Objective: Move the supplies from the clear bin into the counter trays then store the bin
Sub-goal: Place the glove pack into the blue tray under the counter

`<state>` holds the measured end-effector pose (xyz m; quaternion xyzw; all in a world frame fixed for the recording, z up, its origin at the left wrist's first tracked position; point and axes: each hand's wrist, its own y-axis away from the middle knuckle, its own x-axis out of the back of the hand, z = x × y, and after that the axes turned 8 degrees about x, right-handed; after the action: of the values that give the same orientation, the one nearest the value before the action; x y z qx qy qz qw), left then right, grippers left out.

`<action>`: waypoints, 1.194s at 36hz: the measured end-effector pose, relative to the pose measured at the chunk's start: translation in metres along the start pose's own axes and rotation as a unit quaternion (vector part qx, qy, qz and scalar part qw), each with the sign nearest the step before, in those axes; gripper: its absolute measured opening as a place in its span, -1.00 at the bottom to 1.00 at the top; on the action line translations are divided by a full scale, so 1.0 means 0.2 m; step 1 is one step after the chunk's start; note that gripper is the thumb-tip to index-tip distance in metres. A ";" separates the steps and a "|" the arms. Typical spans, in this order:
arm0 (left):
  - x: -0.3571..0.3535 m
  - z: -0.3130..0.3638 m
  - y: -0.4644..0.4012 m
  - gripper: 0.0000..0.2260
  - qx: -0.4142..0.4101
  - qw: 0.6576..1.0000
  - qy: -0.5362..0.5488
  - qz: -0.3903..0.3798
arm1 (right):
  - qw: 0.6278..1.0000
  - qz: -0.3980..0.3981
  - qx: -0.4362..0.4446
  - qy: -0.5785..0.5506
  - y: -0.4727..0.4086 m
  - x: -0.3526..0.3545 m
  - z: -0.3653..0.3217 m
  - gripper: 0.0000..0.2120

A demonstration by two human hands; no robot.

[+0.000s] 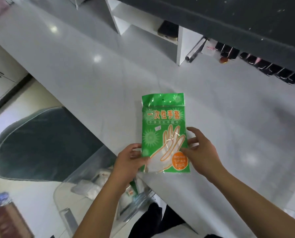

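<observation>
A green packet of disposable gloves lies flat on the white counter, near its front edge. My left hand grips the packet's lower left corner. My right hand touches the packet's right edge, thumb on its face and fingers spread. The clear bin sits below the counter edge beside my legs, with several white and green packets inside. A row of black trays stands at the back right of the counter, under a dark shelf.
A white cubby unit stands at the back of the counter with a dark object inside. A foil roll leans beside it. A dark chair seat is to the left below the counter.
</observation>
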<state>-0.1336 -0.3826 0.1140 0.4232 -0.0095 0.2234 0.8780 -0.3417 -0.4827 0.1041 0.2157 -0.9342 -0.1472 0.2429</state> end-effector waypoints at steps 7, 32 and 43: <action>0.02 0.11 -0.08 -0.59 -0.036 0.999 0.008 0.017 | 0.999 0.035 0.000 0.024 -0.03 0.06 -0.07 -0.36; 0.32 -0.25 0.31 -0.31 -0.028 0.939 0.137 -0.314 | 0.918 -0.152 -0.083 -0.356 0.64 -0.02 -0.05 -0.56; 0.37 -0.66 0.55 -0.41 -0.068 0.894 0.106 -0.430 | 0.953 0.063 -0.050 -0.293 1.45 -0.26 -0.03 -0.69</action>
<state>-0.1341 -0.1968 0.1259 0.2988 0.2516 -0.1334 0.9108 -0.3932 -0.2096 0.1994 0.0918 -0.9673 -0.2352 -0.0223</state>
